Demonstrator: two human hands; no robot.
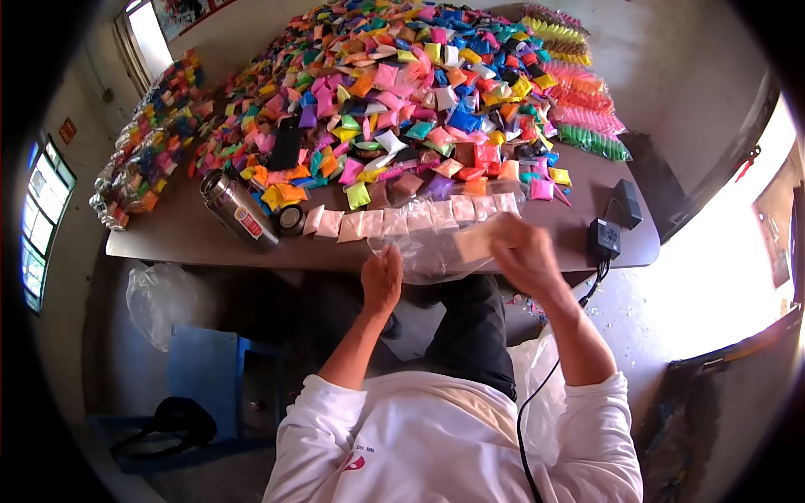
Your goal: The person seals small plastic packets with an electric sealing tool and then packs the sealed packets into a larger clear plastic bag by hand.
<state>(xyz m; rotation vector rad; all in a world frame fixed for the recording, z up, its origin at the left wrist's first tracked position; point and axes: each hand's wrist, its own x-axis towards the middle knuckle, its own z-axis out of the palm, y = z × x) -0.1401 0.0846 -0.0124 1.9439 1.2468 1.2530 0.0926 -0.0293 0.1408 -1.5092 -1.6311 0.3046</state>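
My left hand [382, 279] is closed on the near left edge of a clear plastic bag [428, 256] at the table's front edge. On the right, my right hand [521, 251] is closed on a pale peach packet [476, 242], which lies over the bag's right part; motion blurs the fingers. Just beyond the bag, a row of pale pink packets [373, 223] runs from side to side, its right part seen through clear plastic.
A big heap of colourful packets [377, 101] covers the table [168, 243]. Left of the row are a steel flask [239, 210] and a round lid [291, 220]. Filled strips [587, 109] lie at the back right. A black device with cables [604, 239] sits at the right edge.
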